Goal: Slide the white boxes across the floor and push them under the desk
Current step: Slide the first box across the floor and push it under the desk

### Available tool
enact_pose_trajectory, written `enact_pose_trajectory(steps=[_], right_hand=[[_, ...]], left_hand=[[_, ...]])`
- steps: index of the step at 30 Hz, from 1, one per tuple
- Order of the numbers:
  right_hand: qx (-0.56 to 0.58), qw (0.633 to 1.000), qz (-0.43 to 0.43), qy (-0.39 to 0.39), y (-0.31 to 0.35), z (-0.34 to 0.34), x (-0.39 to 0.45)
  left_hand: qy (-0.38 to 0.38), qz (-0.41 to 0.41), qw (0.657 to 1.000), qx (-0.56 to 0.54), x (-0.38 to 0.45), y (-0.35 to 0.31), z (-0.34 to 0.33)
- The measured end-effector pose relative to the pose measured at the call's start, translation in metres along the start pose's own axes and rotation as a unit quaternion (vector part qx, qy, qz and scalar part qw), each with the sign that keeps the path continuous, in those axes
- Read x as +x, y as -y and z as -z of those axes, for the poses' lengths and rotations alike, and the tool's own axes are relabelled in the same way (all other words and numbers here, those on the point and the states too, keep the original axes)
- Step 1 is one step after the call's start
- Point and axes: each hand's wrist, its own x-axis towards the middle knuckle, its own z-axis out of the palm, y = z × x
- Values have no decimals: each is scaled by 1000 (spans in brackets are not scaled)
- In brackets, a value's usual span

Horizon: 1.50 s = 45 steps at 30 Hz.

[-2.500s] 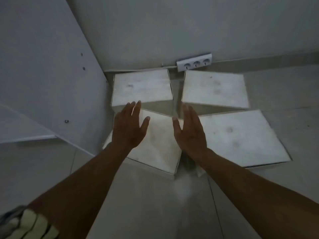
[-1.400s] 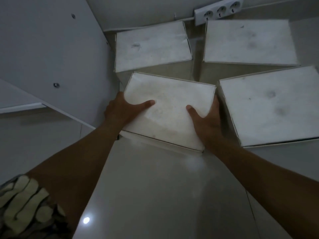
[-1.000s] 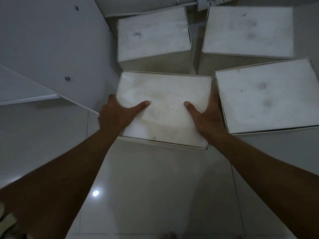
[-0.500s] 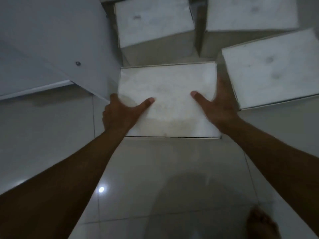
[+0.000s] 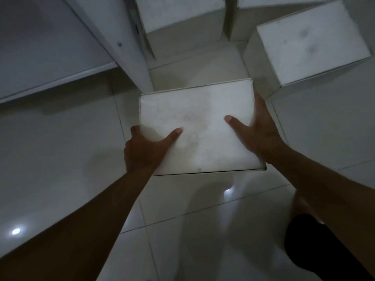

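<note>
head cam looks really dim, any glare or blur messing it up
Head view: dim and grey overall; small bright glare spots on the glossy floor tiles; motion smear on the boxes at the top; straight edges bow from the wide lens; the held box and both hands stay fairly sharp.

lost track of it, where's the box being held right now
In the head view it sits mid-frame on the floor tiles, the box gripped between left hand and right hand, just below-left of another white box.
</note>
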Motion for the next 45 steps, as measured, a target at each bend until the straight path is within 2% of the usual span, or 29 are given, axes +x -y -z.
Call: enact_pose_trajectory(steps=[12, 16, 22, 26, 33, 37, 39, 41, 43, 45], right_hand=[[41, 998, 26, 49, 70, -156, -67], [59, 993, 49, 84, 79, -214, -61], [44, 990, 94, 92, 66, -278, -46], [33, 989, 111, 92, 50, -302, -36], [37, 992, 93, 80, 40, -314, -30], [-31, 991, 116, 62, 45, -315, -31], [-142, 972, 182, 39, 52, -314, -31], [-220, 939, 263, 29, 66, -315, -25], [-278, 906, 312, 64, 80, -322, -16], [-339, 880, 319, 97, 89, -330, -5]], left_hand=[[-59, 36, 998, 9, 24, 151, 104], [-106, 57, 993, 7, 45, 195, 113], [-137, 82, 987, -26, 75, 247, 95], [-142, 87, 985, -36, 88, 265, 75], [-156, 60, 986, -3, 111, 269, 67], [-149, 55, 987, 4, 114, 271, 66], [-149, 29, 988, -11, 110, 270, 65], [-150, -63, 986, 17, 103, 268, 61], [-100, -179, 974, 101, 92, 272, 60], [-26, -277, 942, 189, 84, 281, 63]])
